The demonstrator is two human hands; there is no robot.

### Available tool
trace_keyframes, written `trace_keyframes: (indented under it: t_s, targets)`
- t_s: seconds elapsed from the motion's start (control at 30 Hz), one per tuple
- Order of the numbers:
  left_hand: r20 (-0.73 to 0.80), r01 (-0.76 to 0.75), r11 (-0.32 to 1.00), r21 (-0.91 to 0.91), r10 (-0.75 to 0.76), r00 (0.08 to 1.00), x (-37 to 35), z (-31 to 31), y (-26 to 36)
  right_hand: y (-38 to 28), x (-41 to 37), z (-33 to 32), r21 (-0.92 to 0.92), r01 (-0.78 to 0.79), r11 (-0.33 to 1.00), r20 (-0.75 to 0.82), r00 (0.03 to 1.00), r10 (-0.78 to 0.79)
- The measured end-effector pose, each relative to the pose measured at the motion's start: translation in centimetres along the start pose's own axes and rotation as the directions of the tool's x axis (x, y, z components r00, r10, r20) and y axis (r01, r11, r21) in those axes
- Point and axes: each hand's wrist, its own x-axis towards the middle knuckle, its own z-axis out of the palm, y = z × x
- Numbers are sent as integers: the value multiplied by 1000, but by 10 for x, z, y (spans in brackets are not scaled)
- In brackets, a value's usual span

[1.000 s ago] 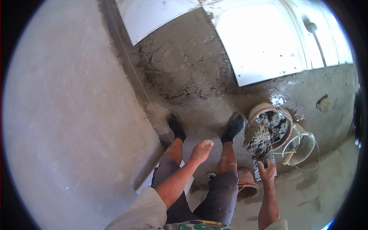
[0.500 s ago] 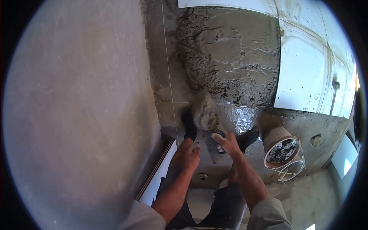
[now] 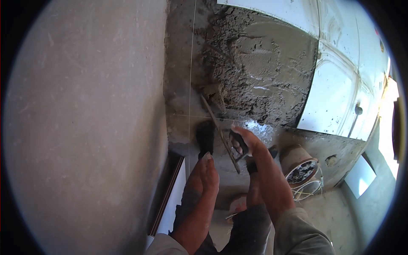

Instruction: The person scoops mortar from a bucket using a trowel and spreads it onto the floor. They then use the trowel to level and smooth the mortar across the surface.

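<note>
My right hand (image 3: 245, 142) is wrapped round the dark handle of a long flat trowel (image 3: 219, 129), whose blade stands on edge, slanting from upper left to lower right. Beyond the blade's far end a lump of mortar (image 3: 216, 97) lies at the left edge of the wet mortar bed (image 3: 267, 63). My left hand (image 3: 209, 172) rests by my left knee, its fingers stretched out and nothing seen in it. A thin string (image 3: 190, 80) runs along the floor left of the bed, and another crosses near the trowel.
White tiles (image 3: 327, 89) border the mortar on the right and top. A bucket (image 3: 297, 161) with grey mix stands right of my feet, a second container beside it. Plain wall fills the left. White boards (image 3: 172, 191) lean at lower left; another white piece (image 3: 360, 176) lies far right.
The trowel has turned from flat, blurred and mortar-laden to on edge with its blade bare. A lump now sits at the bed's left edge. My left hand has shifted slightly; the view has moved.
</note>
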Motion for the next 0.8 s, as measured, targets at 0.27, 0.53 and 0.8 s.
trace_keyframes:
  t_s: [0.27,0.53,0.8]
  targets:
    - [61,-102,995,22,101,993,12,-1,-30,-16,-27,20,-956,65,285,-89,865,-494]
    - [66,-121,988,101,115,991,11,1,-15,-69,30,-20,-980,-193,-52,-129,810,-572]
    - [184,76,997,-19,-71,980,10,-2,-19,-72,2,-50,-950,-311,34,-246,677,-694]
